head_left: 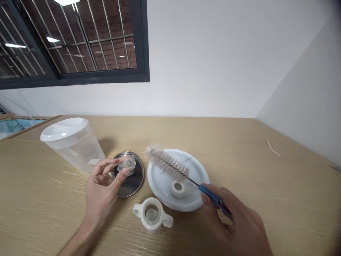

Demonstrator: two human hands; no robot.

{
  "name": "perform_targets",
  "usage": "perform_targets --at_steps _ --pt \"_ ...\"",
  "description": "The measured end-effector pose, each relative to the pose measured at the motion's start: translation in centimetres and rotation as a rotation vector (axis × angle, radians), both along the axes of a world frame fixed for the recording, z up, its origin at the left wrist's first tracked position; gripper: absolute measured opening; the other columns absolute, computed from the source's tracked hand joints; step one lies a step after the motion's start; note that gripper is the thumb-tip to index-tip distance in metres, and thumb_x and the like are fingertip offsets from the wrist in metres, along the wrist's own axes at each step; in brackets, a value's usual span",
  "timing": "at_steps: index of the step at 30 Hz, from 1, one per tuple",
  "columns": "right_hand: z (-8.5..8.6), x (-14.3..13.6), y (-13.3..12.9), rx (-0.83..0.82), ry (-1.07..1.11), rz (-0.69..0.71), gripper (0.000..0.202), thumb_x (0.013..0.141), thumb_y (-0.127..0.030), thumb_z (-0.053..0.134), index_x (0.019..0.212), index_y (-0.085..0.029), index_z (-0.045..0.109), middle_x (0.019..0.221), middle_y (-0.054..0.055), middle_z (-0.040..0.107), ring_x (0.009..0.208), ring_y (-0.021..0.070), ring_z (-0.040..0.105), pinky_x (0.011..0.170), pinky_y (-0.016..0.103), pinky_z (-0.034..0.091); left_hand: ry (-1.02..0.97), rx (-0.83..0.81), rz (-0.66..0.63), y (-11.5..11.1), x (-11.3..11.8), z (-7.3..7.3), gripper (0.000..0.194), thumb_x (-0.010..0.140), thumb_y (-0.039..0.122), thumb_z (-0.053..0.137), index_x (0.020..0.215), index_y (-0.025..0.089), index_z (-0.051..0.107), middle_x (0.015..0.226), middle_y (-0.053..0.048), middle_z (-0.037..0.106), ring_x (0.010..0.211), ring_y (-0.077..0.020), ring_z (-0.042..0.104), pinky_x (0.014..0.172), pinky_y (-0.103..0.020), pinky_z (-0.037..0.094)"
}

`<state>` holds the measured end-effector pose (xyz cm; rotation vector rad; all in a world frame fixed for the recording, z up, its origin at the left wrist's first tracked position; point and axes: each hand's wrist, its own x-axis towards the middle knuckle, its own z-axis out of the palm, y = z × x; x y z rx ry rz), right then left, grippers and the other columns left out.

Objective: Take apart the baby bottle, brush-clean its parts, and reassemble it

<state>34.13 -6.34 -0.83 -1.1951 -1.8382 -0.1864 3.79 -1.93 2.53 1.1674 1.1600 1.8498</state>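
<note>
My left hand [102, 183] pinches a small clear nipple-like piece [129, 163] between thumb and fingers, above a round dark metal tray [130, 186]. My right hand [237, 217] is closed around the blue handle of a bottle brush [170, 165]. Its white bristles point up and left over a white plate [195, 202]. On the plate lies a white ring [178, 189], with thin wire-like pieces partly behind the bristles. Near me, between the hands, stands a small bottle with a white two-handled collar [153, 215], its mouth uncovered.
A translucent plastic bucket [77, 142] with a white rim stands tilted-looking at the left. A thin pale strip [273, 147] lies on the wooden table [293, 199] at the far right. Behind are a white wall [202, 64] and a barred window [101, 42].
</note>
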Motion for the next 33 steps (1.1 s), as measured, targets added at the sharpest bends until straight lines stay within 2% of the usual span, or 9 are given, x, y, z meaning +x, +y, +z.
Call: perform_targets --at_steps 3,8,12,17,22,29,33 --pt "0.1 0.0 -0.3 -0.059 0.073 -0.031 0.016 0.098 -0.031 0.059 0.112 -0.024 0.064 0.084 0.002 0.076 0.060 0.0147 0.072 0.057 0.022 0.061 0.055 0.007 -0.026 0.1 0.0 0.1 0.036 0.075 0.025 0.090 0.103 0.026 0.068 0.105 -0.003 0.078 0.106 -0.0180 0.070 0.079 -0.022 0.054" --pt "0.4 0.0 -0.5 -0.079 0.103 -0.031 0.016 0.098 -0.031 0.059 0.111 -0.025 0.065 0.082 0.001 0.075 0.060 0.0151 0.072 0.053 0.021 0.059 0.259 0.014 -0.016 0.1 -0.4 -0.1 0.040 0.084 0.034 0.082 0.121 0.028 0.067 0.119 -0.007 0.075 0.114 -0.0227 0.067 0.088 -0.031 0.050" --pt "0.3 0.1 -0.5 -0.084 0.096 -0.019 0.016 0.099 -0.030 0.057 0.114 -0.026 0.063 0.085 0.000 0.076 0.063 0.0145 0.074 0.056 0.020 0.059 0.377 -0.014 -0.004 0.0 -0.8 -0.3 0.032 0.087 0.040 0.079 0.115 0.026 0.074 0.119 -0.008 0.076 0.114 -0.0245 0.067 0.096 -0.035 0.046" --pt "0.0 0.0 -0.8 -0.112 0.095 0.062 0.020 0.101 -0.029 0.054 0.120 -0.026 0.059 0.092 0.001 0.078 0.066 0.0131 0.075 0.060 0.018 0.060 0.343 -0.028 0.033 0.0 -0.8 -0.4 0.031 0.083 0.041 0.082 0.109 0.027 0.076 0.115 -0.005 0.079 0.110 -0.0228 0.069 0.094 -0.034 0.046" --pt "0.1 -0.5 -0.9 -0.124 0.066 0.105 0.021 0.101 -0.030 0.055 0.122 -0.026 0.058 0.090 0.000 0.078 0.066 0.0118 0.075 0.060 0.016 0.060 0.270 -0.043 0.043 0.0 -0.4 -0.1 0.030 0.080 0.041 0.085 0.105 0.025 0.077 0.108 -0.005 0.081 0.105 -0.0214 0.073 0.090 -0.031 0.053" --pt "-0.1 -0.3 -0.3 -0.098 0.049 0.017 0.019 0.100 -0.030 0.056 0.118 -0.025 0.061 0.090 0.001 0.078 0.065 0.0136 0.075 0.057 0.019 0.060 0.200 -0.060 -0.022 -0.2 -0.1 0.8 0.030 0.080 0.039 0.086 0.103 0.023 0.078 0.108 -0.007 0.082 0.102 -0.0210 0.076 0.087 -0.028 0.061" --pt "-0.2 -0.3 -0.6 -0.122 0.107 0.054 0.019 0.101 -0.031 0.055 0.118 -0.026 0.060 0.089 0.000 0.077 0.065 0.0129 0.075 0.058 0.017 0.060 0.180 -0.063 -0.045 -0.2 -0.2 0.7 0.030 0.079 0.038 0.087 0.103 0.023 0.079 0.108 -0.007 0.083 0.104 -0.0211 0.077 0.090 -0.027 0.062"
